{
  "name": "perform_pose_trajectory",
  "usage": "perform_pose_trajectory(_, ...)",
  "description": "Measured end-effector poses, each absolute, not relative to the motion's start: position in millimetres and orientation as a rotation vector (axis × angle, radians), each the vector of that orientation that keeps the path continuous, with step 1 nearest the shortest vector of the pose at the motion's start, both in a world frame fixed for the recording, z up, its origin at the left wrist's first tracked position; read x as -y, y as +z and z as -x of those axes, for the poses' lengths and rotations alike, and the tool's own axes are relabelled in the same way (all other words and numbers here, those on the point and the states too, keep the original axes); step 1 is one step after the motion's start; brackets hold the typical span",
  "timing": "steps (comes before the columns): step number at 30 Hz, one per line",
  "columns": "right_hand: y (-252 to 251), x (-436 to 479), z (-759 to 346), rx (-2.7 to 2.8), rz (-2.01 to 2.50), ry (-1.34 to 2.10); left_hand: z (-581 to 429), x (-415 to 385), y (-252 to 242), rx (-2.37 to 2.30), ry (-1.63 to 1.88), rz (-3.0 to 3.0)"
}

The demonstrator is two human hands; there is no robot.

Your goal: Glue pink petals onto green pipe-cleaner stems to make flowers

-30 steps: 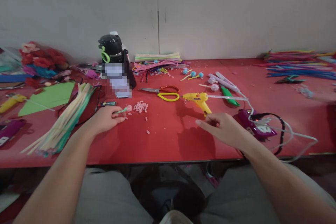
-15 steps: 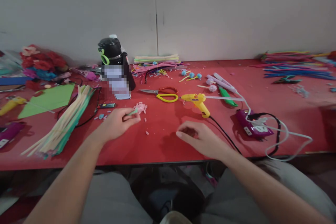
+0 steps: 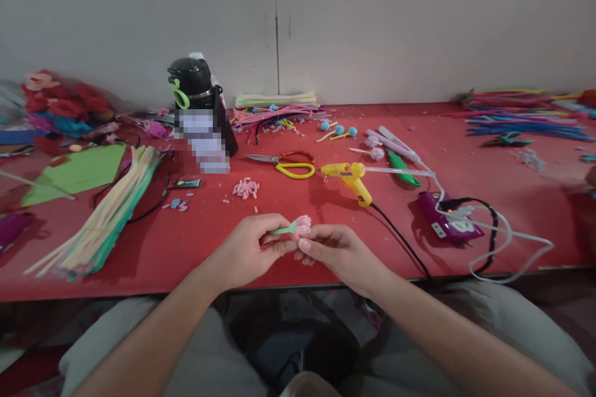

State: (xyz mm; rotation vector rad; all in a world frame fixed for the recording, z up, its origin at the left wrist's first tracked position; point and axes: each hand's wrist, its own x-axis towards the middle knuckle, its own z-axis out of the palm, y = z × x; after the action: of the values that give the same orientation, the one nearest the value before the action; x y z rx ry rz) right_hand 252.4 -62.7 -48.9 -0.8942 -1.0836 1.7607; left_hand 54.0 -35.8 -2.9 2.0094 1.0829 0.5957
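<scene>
Holding the green stem (image 3: 282, 231) of a pink flower (image 3: 303, 224) between thumb and fingers, the left hand (image 3: 249, 249) is in front and to the left of the yellow glue gun (image 3: 352, 179). The flower's head extends beyond this grip, beside the right hand (image 3: 343, 253), whose fingers are bent close together; whether they pinch anything, I cannot tell. Small pink pieces (image 3: 246, 188) lie left of the glue gun.

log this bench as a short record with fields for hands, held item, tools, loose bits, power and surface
left hand: pinching the flower's green stem
right hand: fingertips close against the flower; grip unclear
held item: small pink flower
tools: yellow glue gun, lying down; scissors with red and yellow handles
loose bits: pile of pink pieces beyond the left hand
power: purple power strip, cords attached
surface: red table
</scene>
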Motion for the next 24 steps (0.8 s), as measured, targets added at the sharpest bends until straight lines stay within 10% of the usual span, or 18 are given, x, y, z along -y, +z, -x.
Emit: perform_pose_trajectory(24, -45.5, 64.3, -256.7, 1.225, 0.755, 1.758, -59.3, 44.7, -6.3, -0.957, 0.62, -1.823)
